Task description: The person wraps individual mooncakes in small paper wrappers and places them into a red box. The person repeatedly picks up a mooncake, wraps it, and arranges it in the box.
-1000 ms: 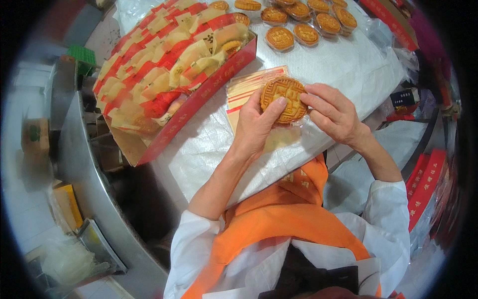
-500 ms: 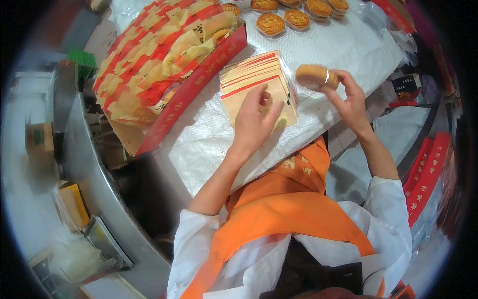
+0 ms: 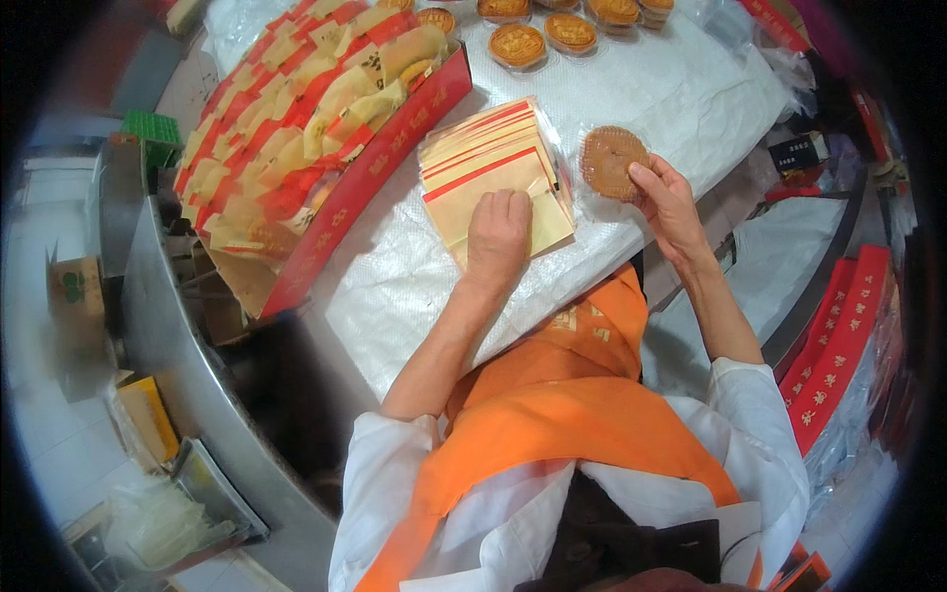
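My right hand (image 3: 673, 210) pinches a round brown mooncake (image 3: 610, 163) by its edge, thumb in front. Its flat, dimpled face is turned toward me, and clear plastic shows around it. Left of it, a fanned stack of cream paper bags (image 3: 456, 215) with red bands lies on the white sheet. My left hand (image 3: 496, 240) is over the top bag with its fingers curled down and closed at the paper. The fingertips are partly hidden, and the bag's upper layer looks slightly lifted beside them.
A long red-sided box (image 3: 385, 158) full of bagged mooncakes lies to the left. Several mooncakes in clear trays (image 3: 518, 45) stand at the far side of the white sheet (image 3: 681, 109). A steel counter edge (image 3: 212, 395) curves along the left. Red printed strips (image 3: 838, 345) lie at right.
The mooncake has turned from edge-on to showing its flat face. My left hand's fingers, apart before, have closed at the top paper bag. The view has shifted slightly.
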`<state>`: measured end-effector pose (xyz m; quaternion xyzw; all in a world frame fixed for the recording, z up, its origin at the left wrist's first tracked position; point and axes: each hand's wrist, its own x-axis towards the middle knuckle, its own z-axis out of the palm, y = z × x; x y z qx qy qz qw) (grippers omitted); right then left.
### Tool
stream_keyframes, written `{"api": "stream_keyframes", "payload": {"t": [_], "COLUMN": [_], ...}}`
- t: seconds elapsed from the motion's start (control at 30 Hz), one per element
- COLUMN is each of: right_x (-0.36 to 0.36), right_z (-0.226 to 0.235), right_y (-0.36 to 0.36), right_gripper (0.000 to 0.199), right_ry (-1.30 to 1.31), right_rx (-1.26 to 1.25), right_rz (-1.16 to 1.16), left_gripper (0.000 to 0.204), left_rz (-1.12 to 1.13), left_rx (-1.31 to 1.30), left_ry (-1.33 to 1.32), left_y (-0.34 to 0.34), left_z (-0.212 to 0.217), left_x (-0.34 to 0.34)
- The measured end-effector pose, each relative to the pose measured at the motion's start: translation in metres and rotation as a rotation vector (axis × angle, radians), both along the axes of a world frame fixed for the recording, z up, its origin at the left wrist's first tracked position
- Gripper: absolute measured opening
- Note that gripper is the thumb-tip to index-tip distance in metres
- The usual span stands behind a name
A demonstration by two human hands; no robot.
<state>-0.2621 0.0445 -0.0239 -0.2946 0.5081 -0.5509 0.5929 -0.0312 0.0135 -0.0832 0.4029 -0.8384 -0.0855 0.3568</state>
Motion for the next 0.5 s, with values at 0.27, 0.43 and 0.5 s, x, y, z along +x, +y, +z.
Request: {"api": "stream_keyframes", "payload": {"t": [0.27, 0.43, 0.5], "right_x": [0.025, 0.024, 0.022], "right_z": [-0.017, -0.009, -0.006], "right_y": [-0.004, -0.002, -0.003], "right_gripper": [0.039, 0.045, 0.043], "right_ry": [-0.03, 0.215, 0.251], "right_rx": [0.066, 0.162, 0.165], "right_rz": [0.079, 0.217, 0.264], "left_gripper": [0.017, 0.017, 0.018], "left_rz": [0.013, -0.002, -0.04], "left_rx": [0.033, 0.057, 0.033], "left_ry": [0.218, 0.24, 0.259], "left_y": [0.004, 0.006, 0.006], "left_z": [0.003, 0.005, 0.007], "left_x": [0.002, 0.006, 0.005]}}
